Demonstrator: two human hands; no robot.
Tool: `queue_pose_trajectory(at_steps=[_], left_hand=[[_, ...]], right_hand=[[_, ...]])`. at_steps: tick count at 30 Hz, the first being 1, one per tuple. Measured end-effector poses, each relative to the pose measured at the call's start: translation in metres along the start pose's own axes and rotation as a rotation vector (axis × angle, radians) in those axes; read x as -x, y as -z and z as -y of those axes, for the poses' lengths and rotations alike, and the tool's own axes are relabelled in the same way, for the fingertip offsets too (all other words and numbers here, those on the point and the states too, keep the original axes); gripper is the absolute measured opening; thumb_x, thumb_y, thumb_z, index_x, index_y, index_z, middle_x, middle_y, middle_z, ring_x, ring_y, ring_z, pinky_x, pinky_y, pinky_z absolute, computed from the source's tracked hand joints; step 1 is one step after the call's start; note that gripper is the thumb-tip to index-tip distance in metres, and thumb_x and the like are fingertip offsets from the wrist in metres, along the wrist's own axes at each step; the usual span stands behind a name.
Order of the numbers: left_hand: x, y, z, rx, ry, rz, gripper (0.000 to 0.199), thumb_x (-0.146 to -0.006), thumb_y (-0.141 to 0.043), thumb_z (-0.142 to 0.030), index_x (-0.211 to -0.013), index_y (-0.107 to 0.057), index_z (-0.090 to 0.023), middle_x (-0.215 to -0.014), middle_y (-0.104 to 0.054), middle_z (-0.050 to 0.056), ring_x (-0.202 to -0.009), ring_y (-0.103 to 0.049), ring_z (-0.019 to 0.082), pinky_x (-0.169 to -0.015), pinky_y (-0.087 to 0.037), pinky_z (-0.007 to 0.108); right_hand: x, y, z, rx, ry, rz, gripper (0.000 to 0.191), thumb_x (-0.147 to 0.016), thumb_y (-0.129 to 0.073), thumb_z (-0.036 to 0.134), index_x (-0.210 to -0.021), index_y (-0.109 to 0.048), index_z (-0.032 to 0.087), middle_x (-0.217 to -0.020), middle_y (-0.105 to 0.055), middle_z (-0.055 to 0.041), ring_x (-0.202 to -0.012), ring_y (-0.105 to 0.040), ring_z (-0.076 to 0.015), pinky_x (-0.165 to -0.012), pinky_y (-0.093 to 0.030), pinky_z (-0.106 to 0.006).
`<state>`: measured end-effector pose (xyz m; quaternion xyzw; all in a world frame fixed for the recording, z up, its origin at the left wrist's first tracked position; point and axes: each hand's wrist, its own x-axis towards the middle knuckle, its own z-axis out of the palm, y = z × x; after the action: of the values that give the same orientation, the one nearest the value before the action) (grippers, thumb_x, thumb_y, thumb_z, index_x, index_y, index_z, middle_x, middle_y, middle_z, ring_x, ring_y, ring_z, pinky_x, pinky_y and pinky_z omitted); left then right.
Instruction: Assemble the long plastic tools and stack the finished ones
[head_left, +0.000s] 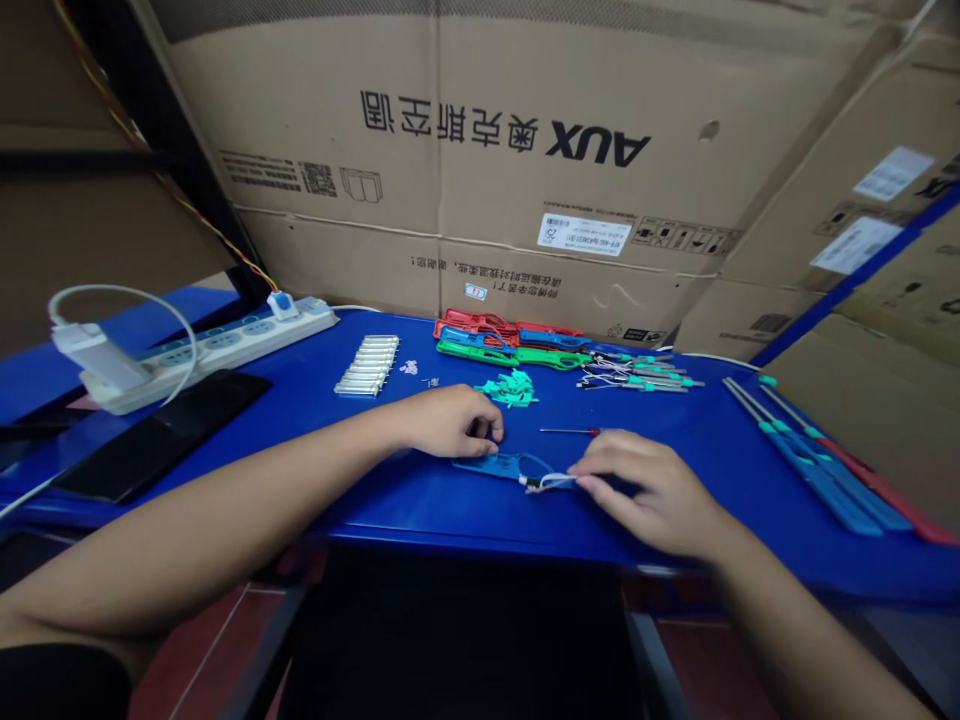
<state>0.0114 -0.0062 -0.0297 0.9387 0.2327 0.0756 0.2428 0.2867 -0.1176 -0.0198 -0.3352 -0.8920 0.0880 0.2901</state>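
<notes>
Blue casing (506,464) lies flat on the blue table (397,505) at the middle of the frame, its looped end toward the right. At that end the right hand (645,485) pinches a white wire (556,479) between thumb and fingers, the wire running back over the loop. The left hand (459,422) sits at the casing's other end with its fingers curled under (whether it grips anything, I cannot tell).

Just behind the right hand, a thin screwdriver (568,431) points left. Farther up, near the center, is a pile of green clips (511,388); left of it are some pink bits (409,367) and a row of shiny tubes (367,366). Behind the pile, red, blue and green casings are stacked (540,338), with wired metal rods (641,382) to their right.

At the right edge of the frame lie long blue tools (825,475) and a red one (889,487). On the left are a black slab (161,437) and a white power strip (217,346). Printed cardboard (487,190) fills the top of the frame.
</notes>
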Motion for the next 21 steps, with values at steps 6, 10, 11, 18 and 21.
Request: queue_pose_trajectory(at_steps=[6,10,11,18,21], left_hand=[[0.003,0.008,-0.002,-0.068,-0.032,-0.057,0.019,-0.083,-0.061,-0.016,-0.098,-0.073,-0.017,-0.085,-0.07,0.003,-0.074,-0.063,0.012,-0.067,-0.048,0.023],[0.005,0.01,-0.016,-0.071,-0.18,-0.083,0.019,-0.085,-0.059,-0.016,-0.098,-0.073,-0.018,-0.09,-0.069,0.004,-0.084,-0.063,0.015,-0.077,-0.05,0.027],[0.005,0.009,-0.02,-0.07,-0.221,-0.066,0.017,-0.086,-0.06,-0.017,-0.097,-0.073,-0.018,-0.089,-0.068,0.004,-0.084,-0.063,0.015,-0.077,-0.05,0.027],[0.008,-0.009,-0.036,-0.2,-0.205,0.013,0.014,-0.084,-0.07,-0.033,-0.092,-0.075,-0.023,-0.085,-0.066,0.003,-0.078,-0.063,0.017,-0.063,-0.045,0.027],[0.007,-0.014,-0.036,-0.197,-0.181,-0.005,0.01,-0.083,-0.068,-0.027,-0.087,-0.075,-0.023,-0.082,-0.066,0.001,-0.075,-0.063,0.016,-0.06,-0.045,0.027]], right_hand=[[0.008,-0.023,0.003,0.396,0.277,0.087,0.017,-0.095,-0.054,0.014,-0.102,-0.069,0.018,-0.087,-0.072,-0.0069,-0.076,-0.061,-0.0192,-0.071,-0.046,-0.037],[0.009,-0.028,0.002,0.44,0.297,0.185,0.017,-0.096,-0.053,0.016,-0.1,-0.069,0.017,-0.083,-0.071,-0.0055,-0.074,-0.058,-0.0189,-0.07,-0.044,-0.037],[0.01,-0.028,0.003,0.428,0.279,0.191,0.017,-0.096,-0.053,0.017,-0.1,-0.069,0.016,-0.083,-0.07,-0.0054,-0.074,-0.058,-0.0188,-0.071,-0.044,-0.037],[0.009,-0.024,0.006,0.223,0.094,0.177,0.018,-0.096,-0.057,0.027,-0.104,-0.07,0.018,-0.093,-0.071,-0.0069,-0.084,-0.062,-0.0201,-0.076,-0.048,-0.037],[-0.002,-0.022,0.006,0.128,0.006,0.145,0.018,-0.096,-0.055,0.026,-0.107,-0.069,0.019,-0.096,-0.072,-0.0067,-0.088,-0.065,-0.02,-0.079,-0.051,-0.037]])
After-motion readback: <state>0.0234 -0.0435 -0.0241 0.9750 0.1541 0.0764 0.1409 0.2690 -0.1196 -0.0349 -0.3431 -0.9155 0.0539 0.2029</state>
